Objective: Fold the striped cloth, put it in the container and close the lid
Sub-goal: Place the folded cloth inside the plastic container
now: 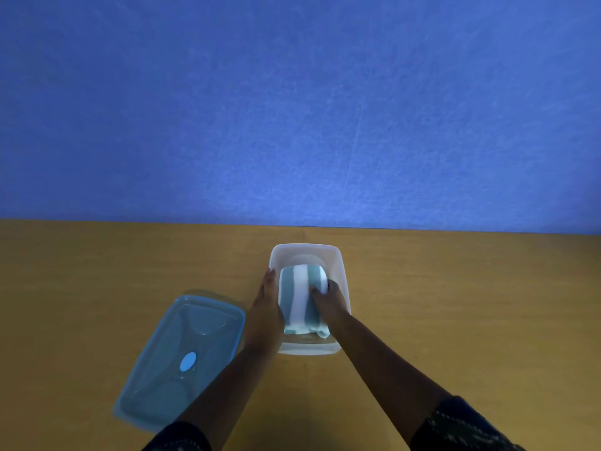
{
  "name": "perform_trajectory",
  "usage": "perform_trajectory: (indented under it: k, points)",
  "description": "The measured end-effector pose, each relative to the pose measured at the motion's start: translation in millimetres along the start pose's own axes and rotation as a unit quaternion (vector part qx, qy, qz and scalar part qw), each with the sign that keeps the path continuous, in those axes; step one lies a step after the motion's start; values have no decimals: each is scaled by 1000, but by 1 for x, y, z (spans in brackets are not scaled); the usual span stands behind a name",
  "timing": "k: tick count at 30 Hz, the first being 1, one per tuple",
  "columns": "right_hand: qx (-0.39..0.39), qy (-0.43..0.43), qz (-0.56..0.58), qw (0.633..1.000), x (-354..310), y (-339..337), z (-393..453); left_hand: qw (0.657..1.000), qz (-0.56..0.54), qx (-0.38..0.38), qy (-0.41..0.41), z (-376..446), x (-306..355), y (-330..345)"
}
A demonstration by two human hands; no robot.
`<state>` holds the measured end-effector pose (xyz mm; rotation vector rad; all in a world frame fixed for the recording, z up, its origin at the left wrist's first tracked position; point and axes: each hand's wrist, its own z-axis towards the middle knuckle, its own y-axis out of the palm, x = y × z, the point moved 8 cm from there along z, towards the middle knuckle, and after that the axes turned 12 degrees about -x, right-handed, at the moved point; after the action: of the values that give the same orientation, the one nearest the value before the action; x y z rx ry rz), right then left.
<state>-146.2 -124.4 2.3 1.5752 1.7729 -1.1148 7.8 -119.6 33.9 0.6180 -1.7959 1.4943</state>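
The folded striped cloth, teal with a white band, lies inside the clear white container on the wooden table. My left hand lies flat along the container's left wall, fingers pointing away from me, against the cloth's left side. My right hand is inside the container, fingers curled on the cloth's right edge. The blue translucent lid lies flat on the table to the left of the container, apart from it.
The wooden table stretches wide on both sides. A blue wall rises right behind the table's far edge, close behind the container.
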Motion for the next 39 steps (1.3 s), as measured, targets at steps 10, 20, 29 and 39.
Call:
perform_trajectory:
  k: [10,20,29,39]
  points:
    - [8,-210,-403,891,-49,18,-16,998,17,52,4,-1,7,-7]
    - [-185,-109,-516,829,-29,34,-7,998,7,53,-15,0,1,-5]
    - [-203,-58,-580,787,-12,30,-4,998,26,64,-6,-2,5,-6]
    - [-162,-61,-580,796,-10,34,-5,997,24,69,-12,0,1,-5]
